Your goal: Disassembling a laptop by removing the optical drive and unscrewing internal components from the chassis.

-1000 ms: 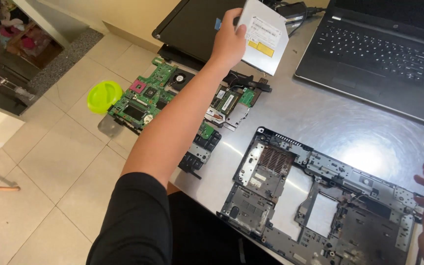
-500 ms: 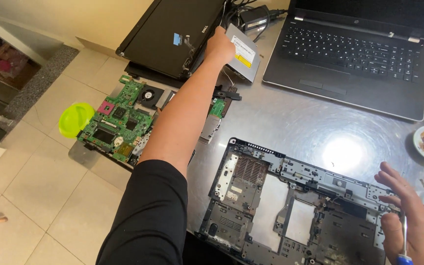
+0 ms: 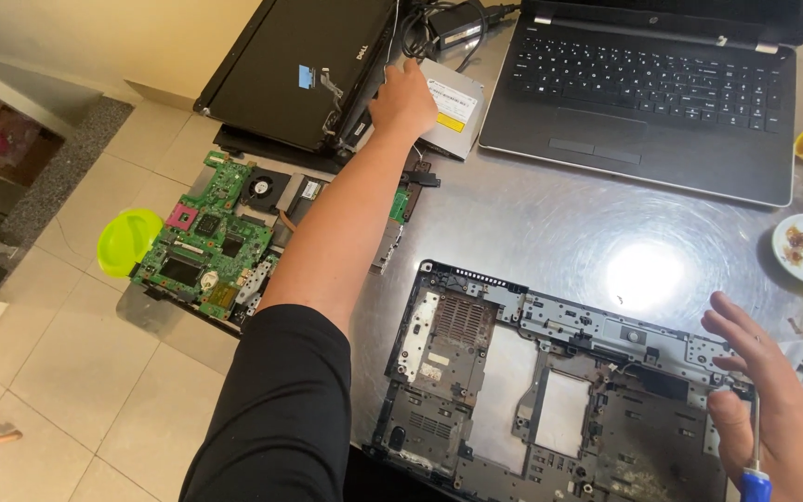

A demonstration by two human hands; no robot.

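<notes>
Left hand [image 3: 403,98], fingers clasping the silver optical drive [image 3: 454,116] at twelve o'clock on the bench [image 3: 550,232], should lower it flat beside the open laptop [image 3: 652,102]; right hand [image 3: 764,409] grips a screwdriver [image 3: 755,469] at four o'clock.

Two laptops [image 3: 648,93] [image 3: 309,65], one green motherboard [image 3: 206,242], one stripped chassis [image 3: 550,390]

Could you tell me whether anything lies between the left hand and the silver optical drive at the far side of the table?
Nothing visible does. The left hand already rests on the near edge of the silver optical drive, which lies on the metal table between the closed black laptop and the open laptop.
</notes>
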